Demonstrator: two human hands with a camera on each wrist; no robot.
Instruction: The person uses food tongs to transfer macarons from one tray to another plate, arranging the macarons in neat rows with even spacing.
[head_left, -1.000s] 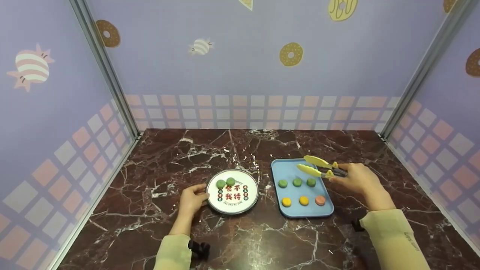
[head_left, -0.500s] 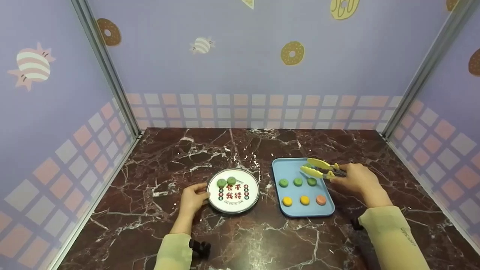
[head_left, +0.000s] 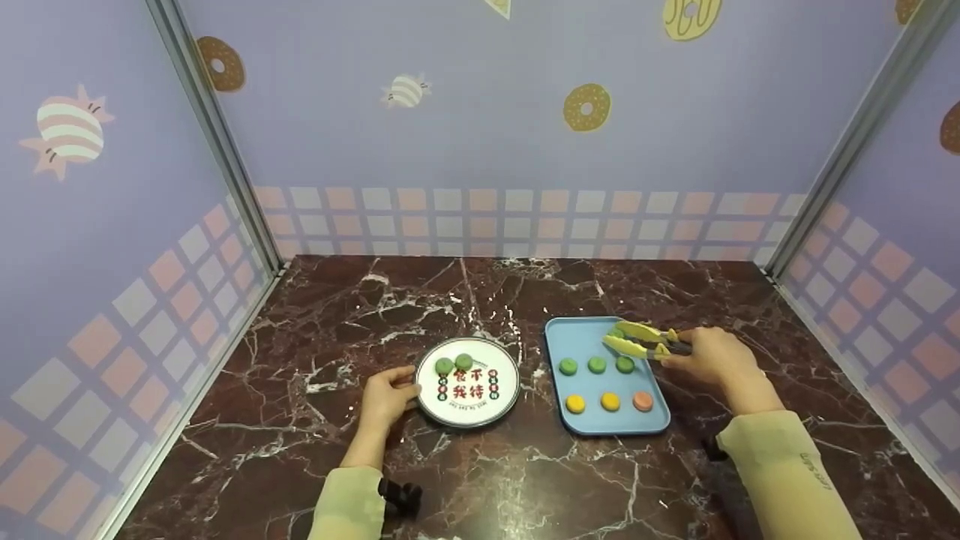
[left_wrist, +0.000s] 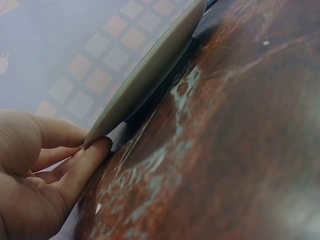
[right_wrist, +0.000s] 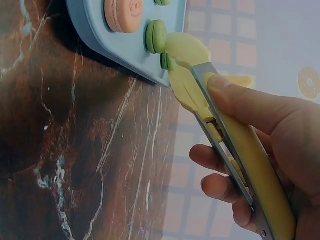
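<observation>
My right hand (head_left: pixel 716 367) grips yellow-tipped tongs (right_wrist: pixel 232 130) over the far right part of a blue tray (head_left: pixel 577 341). Between the tong tips is a green macaron (right_wrist: pixel 167 61), partly hidden by them. In front of it on the tray lie a row of green macarons (head_left: pixel 597 364), then two yellow macarons (head_left: pixel 610 401) and a pink macaron (head_left: pixel 643 401). My left hand (head_left: pixel 386 401) pinches the left rim of a round white plate (head_left: pixel 435 405), thumb and fingers at its edge in the left wrist view. Two green macarons (head_left: pixel 464 361) sit on the plate near its far left.
Plate and tray stand side by side on a dark red marbled tabletop (head_left: pixel 480 480), a gap between them. Purple printed walls (head_left: pixel 480 135) enclose the table at the back and both sides.
The tongs have come down onto the tray's far right, and their tips have drawn closer together around a green macaron. My left hand and the plate stay in place.
</observation>
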